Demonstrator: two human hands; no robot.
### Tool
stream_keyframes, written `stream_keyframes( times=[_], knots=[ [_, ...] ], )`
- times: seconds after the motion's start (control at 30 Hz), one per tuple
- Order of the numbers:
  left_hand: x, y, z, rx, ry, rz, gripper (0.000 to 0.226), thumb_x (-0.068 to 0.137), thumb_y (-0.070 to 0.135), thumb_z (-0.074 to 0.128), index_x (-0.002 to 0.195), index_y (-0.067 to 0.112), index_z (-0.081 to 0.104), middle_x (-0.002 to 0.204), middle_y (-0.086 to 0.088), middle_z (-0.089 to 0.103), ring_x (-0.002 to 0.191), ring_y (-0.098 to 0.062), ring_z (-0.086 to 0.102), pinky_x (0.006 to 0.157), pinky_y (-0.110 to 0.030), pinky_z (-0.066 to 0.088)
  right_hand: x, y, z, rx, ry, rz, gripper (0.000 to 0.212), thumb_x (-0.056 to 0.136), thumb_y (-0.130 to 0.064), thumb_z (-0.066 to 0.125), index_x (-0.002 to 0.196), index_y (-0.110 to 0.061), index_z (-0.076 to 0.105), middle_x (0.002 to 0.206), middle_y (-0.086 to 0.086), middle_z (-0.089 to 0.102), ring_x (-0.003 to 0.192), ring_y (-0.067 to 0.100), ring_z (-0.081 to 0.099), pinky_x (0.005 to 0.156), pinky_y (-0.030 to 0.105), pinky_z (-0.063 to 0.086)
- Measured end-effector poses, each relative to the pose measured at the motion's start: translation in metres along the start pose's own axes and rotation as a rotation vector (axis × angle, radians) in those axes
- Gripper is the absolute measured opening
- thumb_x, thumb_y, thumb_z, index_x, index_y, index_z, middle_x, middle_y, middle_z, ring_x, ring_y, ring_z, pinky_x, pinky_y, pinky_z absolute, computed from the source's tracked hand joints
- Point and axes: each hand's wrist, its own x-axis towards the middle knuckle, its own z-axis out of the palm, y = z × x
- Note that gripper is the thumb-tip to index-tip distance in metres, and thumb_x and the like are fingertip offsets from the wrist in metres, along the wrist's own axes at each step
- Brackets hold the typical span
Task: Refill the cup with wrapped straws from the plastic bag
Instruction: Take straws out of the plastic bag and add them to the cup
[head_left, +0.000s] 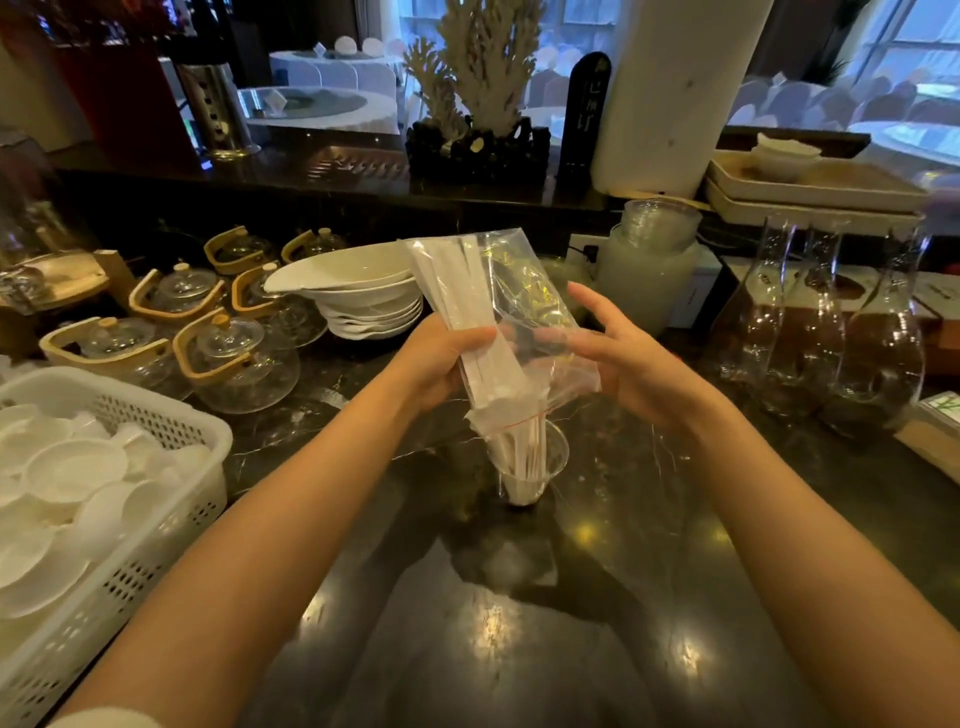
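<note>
A clear plastic bag (524, 291) with a red zip edge hangs mouth-down over a clear cup (553, 457) on the dark counter. White wrapped straws (457, 291) fill the bag's left side, and their lower ends reach down into the cup. My left hand (441, 364) grips the bag and the bundle of straws from the left. My right hand (618, 353) is at the bag's right side with fingers spread, touching the loose plastic.
A white basket (171, 431) of small white dishes sits at the left. Glass teapots (239, 358) and stacked white bowls (363, 296) stand behind it. Glass carafes (821, 322) line the right, with a lidded jar (649, 270) and stacked trays (815, 192) at the back right.
</note>
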Motion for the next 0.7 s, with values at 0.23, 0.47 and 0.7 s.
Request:
stream_keyframes(
  times=[0.23,0.47,0.7],
  knots=[
    [0.021,-0.013,0.024,0.161,-0.080,0.050,0.043,0.077,0.006,0.061,0.118,0.000,0.051,0.106,-0.009,0.061,0.103,-0.024,0.058,0.089,-0.039,0.049,0.016,0.026,-0.024,-0.159,0.180,0.080,0.066,0.073,-0.023,0.071,0.129,-0.021,0.036,0.091,0.001,0.069,0.076,0.009,0.071,0.061,0.020,0.056],
    [0.029,-0.031,0.034,0.261,-0.121,0.122,0.044,0.077,0.011,0.062,0.119,0.008,0.050,0.111,-0.013,0.060,0.103,-0.021,0.058,0.077,-0.024,0.048,0.024,0.054,-0.025,-0.236,0.243,0.043,0.058,0.076,-0.019,0.070,0.124,-0.019,0.037,0.098,-0.003,0.062,0.088,0.013,0.065,0.072,0.028,0.055],
    [0.034,-0.033,0.035,0.279,-0.126,0.174,0.044,0.077,0.012,0.063,0.115,0.022,0.045,0.100,0.005,0.057,0.097,-0.008,0.056,0.075,-0.019,0.046,0.032,0.063,-0.020,-0.226,0.283,-0.031,0.050,0.074,-0.016,0.071,0.112,-0.026,0.040,0.100,-0.003,0.060,0.092,0.010,0.061,0.071,0.022,0.053]
  ],
)
